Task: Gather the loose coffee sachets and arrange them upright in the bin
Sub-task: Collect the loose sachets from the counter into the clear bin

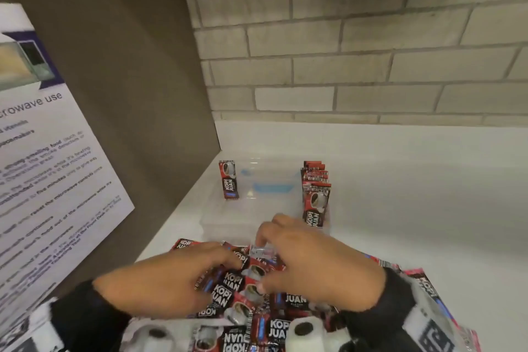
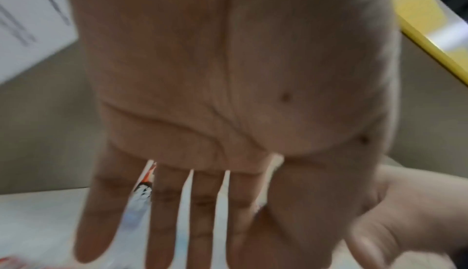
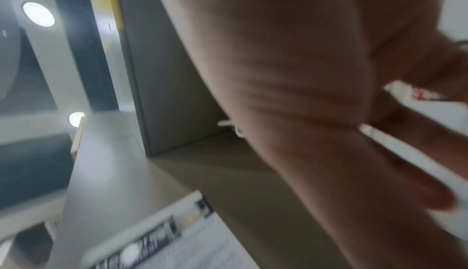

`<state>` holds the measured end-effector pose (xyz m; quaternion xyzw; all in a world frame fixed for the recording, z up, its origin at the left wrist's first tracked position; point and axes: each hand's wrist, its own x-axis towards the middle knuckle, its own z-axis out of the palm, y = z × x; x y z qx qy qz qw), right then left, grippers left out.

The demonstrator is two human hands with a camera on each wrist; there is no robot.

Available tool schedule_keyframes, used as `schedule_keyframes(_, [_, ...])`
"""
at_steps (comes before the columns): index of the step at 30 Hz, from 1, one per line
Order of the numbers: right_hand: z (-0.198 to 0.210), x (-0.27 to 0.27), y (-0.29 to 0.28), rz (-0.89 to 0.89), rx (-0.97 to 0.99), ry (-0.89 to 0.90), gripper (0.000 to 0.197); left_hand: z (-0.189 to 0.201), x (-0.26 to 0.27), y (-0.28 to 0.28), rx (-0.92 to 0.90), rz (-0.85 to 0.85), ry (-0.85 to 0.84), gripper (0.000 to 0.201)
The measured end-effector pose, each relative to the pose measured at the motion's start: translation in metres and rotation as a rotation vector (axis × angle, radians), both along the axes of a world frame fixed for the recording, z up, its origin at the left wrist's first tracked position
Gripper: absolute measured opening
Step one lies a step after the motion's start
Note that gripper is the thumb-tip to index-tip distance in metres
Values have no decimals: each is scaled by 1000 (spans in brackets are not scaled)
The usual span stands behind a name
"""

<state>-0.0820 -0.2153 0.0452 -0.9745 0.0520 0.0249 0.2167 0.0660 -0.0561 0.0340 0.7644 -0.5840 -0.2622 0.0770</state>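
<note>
Head view: sachets [image 1: 251, 291] heaped just in front of bin [image 1: 217, 223]; a row [image 1: 315, 191] upright inside it, one more [image 1: 228, 178] at its far corner.
Left hand [image 1: 168, 280]: curled fingers on heap; hold unclear.
Right hand [image 1: 314, 263]: fingertips pinching one sachet.
Handling: likely light, thin, slick foil; pinch at sealed end.
Left wrist: left hand [image 2: 228, 103] fingers straight, spread.
Right wrist: blurred, grip not readable.

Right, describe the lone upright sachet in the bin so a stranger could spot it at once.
Find the clear plastic bin on the white counter, beyond the pile of loose sachets. One sachet stands alone at the bin's far left corner. A row of sachets stands along the right wall; this one has no neighbour.
</note>
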Motion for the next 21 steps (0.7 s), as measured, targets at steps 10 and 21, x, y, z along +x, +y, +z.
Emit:
schedule_keyframes(10, [-48, 14, 2, -72, -204, 395, 79, -43, -17, 9, 61, 49, -154, 71])
schedule_keyframes(21, [-51, 16, 3, -65, -171, 377, 73, -46, -22, 0, 26, 74, -292, 52])
